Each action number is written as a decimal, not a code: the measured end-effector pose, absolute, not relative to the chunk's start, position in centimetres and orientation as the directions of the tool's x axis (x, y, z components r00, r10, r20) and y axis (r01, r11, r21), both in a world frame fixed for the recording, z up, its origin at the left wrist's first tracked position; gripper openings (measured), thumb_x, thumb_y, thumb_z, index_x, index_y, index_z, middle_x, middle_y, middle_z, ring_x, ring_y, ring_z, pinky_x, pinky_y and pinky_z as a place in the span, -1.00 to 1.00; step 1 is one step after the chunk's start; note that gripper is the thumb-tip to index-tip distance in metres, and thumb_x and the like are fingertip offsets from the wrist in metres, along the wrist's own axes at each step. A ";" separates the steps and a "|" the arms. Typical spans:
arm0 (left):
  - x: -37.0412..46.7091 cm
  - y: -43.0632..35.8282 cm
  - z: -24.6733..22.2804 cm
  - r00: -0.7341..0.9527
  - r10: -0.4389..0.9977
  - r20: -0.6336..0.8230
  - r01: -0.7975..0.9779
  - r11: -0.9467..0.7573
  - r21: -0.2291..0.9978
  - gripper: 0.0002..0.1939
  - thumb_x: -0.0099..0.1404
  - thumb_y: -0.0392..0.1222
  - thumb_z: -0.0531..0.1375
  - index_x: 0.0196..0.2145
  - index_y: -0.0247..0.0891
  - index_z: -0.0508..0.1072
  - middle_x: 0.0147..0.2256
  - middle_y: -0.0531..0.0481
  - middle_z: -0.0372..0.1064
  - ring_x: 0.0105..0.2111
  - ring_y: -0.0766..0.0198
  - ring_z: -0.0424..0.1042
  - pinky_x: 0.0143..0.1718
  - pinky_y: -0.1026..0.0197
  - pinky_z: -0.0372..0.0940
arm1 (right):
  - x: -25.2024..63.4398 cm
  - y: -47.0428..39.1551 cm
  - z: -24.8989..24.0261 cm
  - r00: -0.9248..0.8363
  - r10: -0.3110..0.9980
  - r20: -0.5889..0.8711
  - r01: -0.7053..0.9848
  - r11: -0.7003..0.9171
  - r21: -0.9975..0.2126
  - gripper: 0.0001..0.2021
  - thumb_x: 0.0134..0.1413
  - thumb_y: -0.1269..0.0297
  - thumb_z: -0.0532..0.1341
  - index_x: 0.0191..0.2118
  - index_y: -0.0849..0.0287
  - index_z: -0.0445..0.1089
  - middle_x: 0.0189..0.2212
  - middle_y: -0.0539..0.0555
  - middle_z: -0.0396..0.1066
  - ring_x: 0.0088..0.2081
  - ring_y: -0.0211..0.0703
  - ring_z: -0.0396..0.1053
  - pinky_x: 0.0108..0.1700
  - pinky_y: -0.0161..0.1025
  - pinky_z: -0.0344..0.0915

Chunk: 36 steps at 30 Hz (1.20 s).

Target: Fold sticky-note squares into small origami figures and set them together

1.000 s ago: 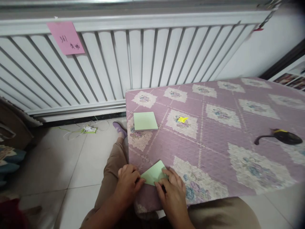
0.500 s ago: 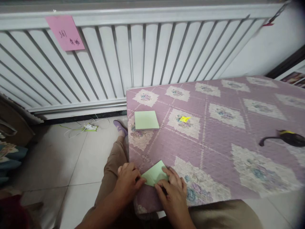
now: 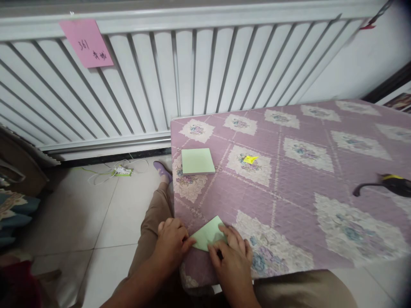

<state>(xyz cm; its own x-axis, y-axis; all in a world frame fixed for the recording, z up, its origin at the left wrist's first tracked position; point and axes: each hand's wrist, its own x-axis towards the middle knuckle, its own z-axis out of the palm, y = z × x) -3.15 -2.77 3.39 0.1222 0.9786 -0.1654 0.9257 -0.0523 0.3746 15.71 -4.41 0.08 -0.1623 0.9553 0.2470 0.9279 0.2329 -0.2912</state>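
A sheet of light green paper (image 3: pixel 209 233), folded, lies at the near left corner of the cloth-covered table. My left hand (image 3: pixel 173 239) is closed at the paper's left corner, thumb on its edge and the other fingers curled. My right hand (image 3: pixel 233 252) is closed on the right side, its thumb pressing the near edge and its fingers over the right part. The fingers hide both ends of the paper. Farther back sits a square pad of light green paper (image 3: pixel 198 161). To its right lies a small folded yellow paper piece (image 3: pixel 250 159).
A purple floral cloth (image 3: pixel 244 196) covers the table. At the right lies a black object with a yellow stripe (image 3: pixel 396 184). Behind stands a white radiator (image 3: pixel 183 77) bearing a pink note (image 3: pixel 88 45). A power strip (image 3: pixel 123 171) with white cables lies on the floor.
The view has shifted very slightly. Both hands stay on the green paper, and the left thumb has moved a little along its edge.
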 end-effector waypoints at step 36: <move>-3.0 -2.3 3.7 0.176 0.971 -0.164 0.963 -0.135 0.233 -0.73 0.27 0.03 0.20 -0.41 -0.21 0.49 -0.31 -0.03 0.38 -0.21 0.06 0.29 -0.17 -0.03 0.07 | 15.0 -4.2 0.4 -0.104 0.960 0.261 0.934 0.184 -0.307 -0.82 0.02 0.23 0.20 -0.56 0.06 0.37 -0.02 0.06 0.41 0.07 0.13 0.20 0.09 0.22 -0.03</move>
<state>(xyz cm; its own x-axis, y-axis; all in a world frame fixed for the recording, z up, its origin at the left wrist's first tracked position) -2.95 -2.34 3.73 0.1758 0.9707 -0.1641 0.9631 -0.1351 0.2328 15.01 -4.18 0.42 -0.1037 0.9598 0.2607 0.9337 0.1843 -0.3071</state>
